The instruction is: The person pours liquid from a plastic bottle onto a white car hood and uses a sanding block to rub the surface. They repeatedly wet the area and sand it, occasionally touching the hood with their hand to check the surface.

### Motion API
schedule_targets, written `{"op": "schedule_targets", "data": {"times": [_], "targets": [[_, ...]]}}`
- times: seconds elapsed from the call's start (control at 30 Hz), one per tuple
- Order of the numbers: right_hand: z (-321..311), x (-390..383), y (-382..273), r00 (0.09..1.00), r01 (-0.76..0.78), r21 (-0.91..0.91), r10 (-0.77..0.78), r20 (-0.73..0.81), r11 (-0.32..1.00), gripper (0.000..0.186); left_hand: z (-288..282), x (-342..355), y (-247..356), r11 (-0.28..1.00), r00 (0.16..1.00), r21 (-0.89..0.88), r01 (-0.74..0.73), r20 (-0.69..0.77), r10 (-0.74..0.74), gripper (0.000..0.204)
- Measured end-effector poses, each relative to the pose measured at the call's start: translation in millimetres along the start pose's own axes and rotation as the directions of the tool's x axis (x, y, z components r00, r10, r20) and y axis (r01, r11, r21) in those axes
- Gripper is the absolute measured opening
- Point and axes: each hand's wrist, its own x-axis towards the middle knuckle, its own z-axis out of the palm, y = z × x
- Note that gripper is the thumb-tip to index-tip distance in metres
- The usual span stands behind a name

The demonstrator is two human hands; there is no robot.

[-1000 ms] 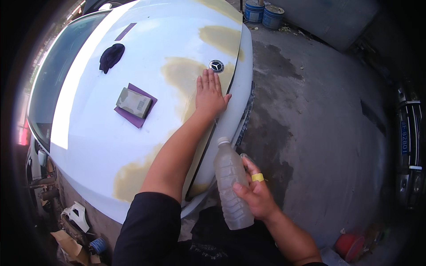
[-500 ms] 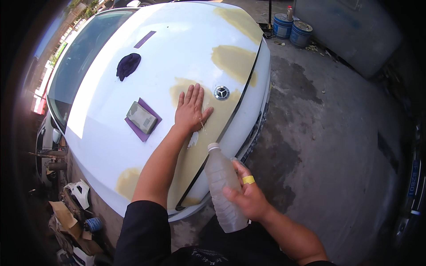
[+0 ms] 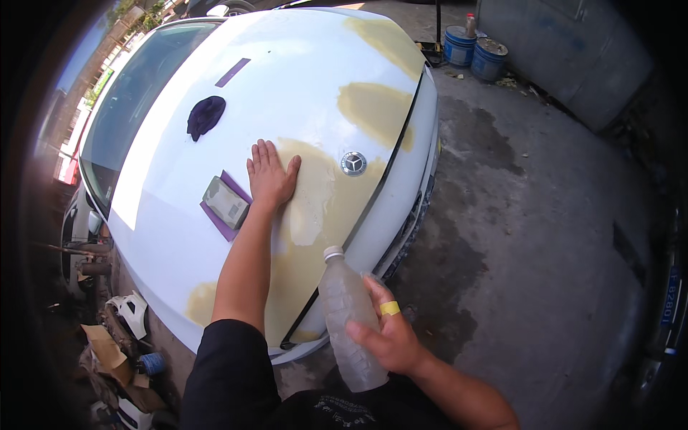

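Note:
A white car hood [image 3: 165, 244] with yellowish filler patches [image 3: 373, 107] spreads below me, with a round silver emblem [image 3: 353, 163] near its front edge. My left hand [image 3: 271, 175] lies flat on it, fingers stretched out, left of the emblem at a patch's edge; wet streaks show beside it. My right hand [image 3: 387, 333] grips a cloudy plastic bottle [image 3: 338, 287] with a white cap, held upper end toward the hood, a yellow band round one finger. A grey block [image 3: 226, 199] on a purple sheet [image 3: 221, 226], a dark cloth [image 3: 206, 117] and a purple strip [image 3: 233, 72] lie nearby.
Blue buckets [image 3: 458, 49] stand by a grey metal panel [image 3: 566, 61] at upper right. White car parts [image 3: 131, 315], cardboard [image 3: 104, 350] and a blue can [image 3: 150, 364] lie lower left. A dark bumper [image 3: 670, 301] stands at the far right edge, on the stained concrete floor.
My left hand has slid left across the hood, away from the emblem toward the grey block. Wet streaks now show where it was. The bottle has moved slightly left and down in the picture.

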Motion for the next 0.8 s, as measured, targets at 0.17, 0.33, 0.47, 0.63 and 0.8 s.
{"op": "schedule_targets", "data": {"times": [0.17,0.33,0.47,0.63,0.8], "targets": [[0,15,0,1.0,0.014,0.028,-0.013,-0.023,1.0,0.086,5,-37,27,0.989,0.989,0.04,-0.145,0.001,0.145,0.09],[0,29,-5,0.999,0.023,-0.075,-0.025,-0.024,0.997,0.086,-10,38,39,0.994,0.993,-0.006,-0.113,0.024,0.113,0.087],[8,34,-10,0.997,-0.015,0.045,0.018,-0.075,0.999,0.084,2,30,46,0.941,0.941,0.026,-0.338,-0.014,0.339,0.081],[9,42,-16,0.994,-0.024,0.075,0.032,-0.106,0.997,0.082,0,-37,51,0.729,0.73,-0.054,-0.682,0.014,0.683,0.078],[12,45,-18,0.996,-0.064,0.08,0.069,-0.061,0.995,0.083,-3,-48,27,0.653,0.647,-0.073,-0.754,0.084,0.757,0.08]]}}
